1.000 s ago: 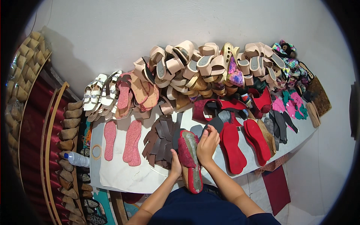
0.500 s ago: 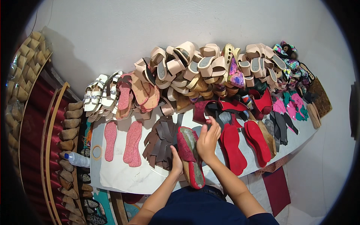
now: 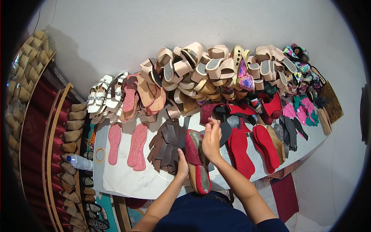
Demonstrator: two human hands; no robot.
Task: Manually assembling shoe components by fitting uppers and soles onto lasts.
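A half-made sandal (image 3: 201, 178) with a red edge, a dark pink textured strap and a grey, worn-looking surface is held upright over the table's front edge. My left hand (image 3: 182, 167) grips it from the left side, the thumb pointing up along it. My right hand (image 3: 210, 143) is at its upper right side, fingers stretched upward and slightly bent, fingertips blurred. Whether the right palm touches the sandal I cannot tell. Brown strap pieces (image 3: 167, 145) lie just left of the sandal, and red insoles (image 3: 240, 154) lie to its right.
Beige sandals (image 3: 220, 63) are heaped along the wall, with white sandals (image 3: 101, 94) at the left. Pink speckled insoles (image 3: 139, 147), a tape roll (image 3: 100, 155) and black strips (image 3: 288, 131) lie on the table (image 3: 127, 185). Racked shoe lasts (image 3: 73, 136) and a plastic bottle (image 3: 81, 163) stand left.
My right hand has shifted slightly left and up along the sandal, its fingers drawn closer together. The left hand still holds the sandal, which has barely moved.
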